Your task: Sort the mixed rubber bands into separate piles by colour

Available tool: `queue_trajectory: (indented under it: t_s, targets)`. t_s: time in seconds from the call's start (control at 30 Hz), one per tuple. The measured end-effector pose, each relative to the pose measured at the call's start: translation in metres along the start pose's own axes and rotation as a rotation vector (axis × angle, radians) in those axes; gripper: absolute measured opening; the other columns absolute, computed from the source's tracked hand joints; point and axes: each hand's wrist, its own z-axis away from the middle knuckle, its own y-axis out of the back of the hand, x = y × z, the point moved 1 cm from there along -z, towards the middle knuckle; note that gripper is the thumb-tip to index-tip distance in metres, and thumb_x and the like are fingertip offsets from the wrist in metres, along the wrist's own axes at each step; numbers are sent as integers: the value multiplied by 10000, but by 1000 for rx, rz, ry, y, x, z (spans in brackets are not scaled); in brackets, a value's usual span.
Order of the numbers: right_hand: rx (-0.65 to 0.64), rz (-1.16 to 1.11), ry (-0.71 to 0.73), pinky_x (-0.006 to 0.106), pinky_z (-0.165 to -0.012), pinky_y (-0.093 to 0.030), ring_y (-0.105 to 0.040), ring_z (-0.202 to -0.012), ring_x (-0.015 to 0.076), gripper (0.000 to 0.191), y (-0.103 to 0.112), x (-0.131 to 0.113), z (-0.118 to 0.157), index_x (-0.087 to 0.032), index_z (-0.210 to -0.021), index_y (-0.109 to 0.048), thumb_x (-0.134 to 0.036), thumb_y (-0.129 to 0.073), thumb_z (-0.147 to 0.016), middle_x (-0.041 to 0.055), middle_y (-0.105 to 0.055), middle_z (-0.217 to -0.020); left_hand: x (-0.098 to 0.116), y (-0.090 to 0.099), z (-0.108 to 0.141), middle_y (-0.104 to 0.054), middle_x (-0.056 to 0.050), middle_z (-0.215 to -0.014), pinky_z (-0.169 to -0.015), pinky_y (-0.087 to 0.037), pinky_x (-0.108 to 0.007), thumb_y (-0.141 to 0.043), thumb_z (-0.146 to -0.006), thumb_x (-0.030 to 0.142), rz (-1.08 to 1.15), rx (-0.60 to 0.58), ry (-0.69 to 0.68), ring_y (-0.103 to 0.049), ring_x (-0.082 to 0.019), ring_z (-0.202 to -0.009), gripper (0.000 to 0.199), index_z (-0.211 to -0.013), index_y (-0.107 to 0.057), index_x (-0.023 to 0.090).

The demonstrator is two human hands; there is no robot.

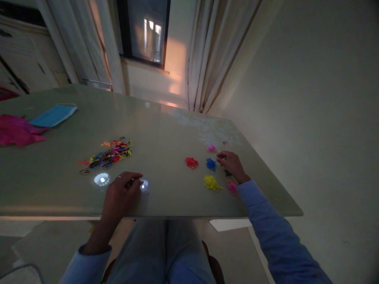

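Note:
My right hand (232,163) is closed in a pinch just right of the small pile of blue rubber bands (211,164); whatever its fingertips hold is too small to make out. Around it lie piles of red bands (191,163), yellow bands (211,183) and pink bands (232,187). Black bands (227,173) are partly hidden under the hand. Farther back sit a magenta clump (211,148) and a few pale purple bands (224,141). My left hand (122,193) rests near the table's front edge, fingers curled and thumb close to the forefinger, below a mixed heap of coloured bands (111,154).
A blue face mask (55,115) and a crumpled pink cloth (19,130) lie at the left of the glossy table (160,157). A wall (310,118) rises along the right side. Curtains (207,51) and a window stand behind the table.

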Motion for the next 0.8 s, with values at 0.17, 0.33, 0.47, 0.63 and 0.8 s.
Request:
queue_trajectory:
  t_s: [0.17, 0.33, 0.47, 0.63, 0.8]
  targets:
    - [-56, 19, -8, 287, -636, -499, -669, -589, 175, 152, -5, 0, -2, -184, -800, -778, -177, -667, -697, 45, -745, -743, -4, -1, 0, -727, -42, -860, -691, -497, -306, -514, -748, 412, -11, -4, 2, -629, -196, -700, 294, -828, -723, 222]
    - [-68, -6, -23, 270, -593, -491, -664, -539, 168, 160, 4, -4, 1, -182, -811, -780, -210, -635, -748, 32, -735, -682, -7, -1, 1, -717, -35, -844, -700, -497, -307, -519, -763, 406, -22, -6, -6, -617, -190, -679, 290, -849, -727, 224]
    - [-66, -56, -4, 273, -592, -493, -668, -557, 175, 210, 11, -19, 17, -176, -867, -775, -284, -605, -807, 38, -727, -676, -6, -1, 0, -716, -43, -840, -690, -496, -305, -520, -759, 411, -19, -17, -8, -616, -189, -673, 302, -833, -733, 211]
    - [-197, -329, 164, 271, -567, -485, -636, -549, 157, 243, -14, -67, 57, -191, -907, -760, -382, -626, -837, 42, -732, -741, -2, -1, 0, -722, -54, -852, -716, -498, -305, -503, -762, 382, 16, 4, -11, -631, -196, -733, 304, -831, -732, 194]
    - [-349, -455, 291, 254, -584, -462, -617, -608, 144, 224, -63, -115, 92, -184, -919, -746, -352, -601, -888, 36, -730, -772, -3, -3, 2, -722, -52, -853, -729, -491, -307, -489, -770, 315, 43, 5, -31, -618, -179, -716, 276, -831, -729, 191]
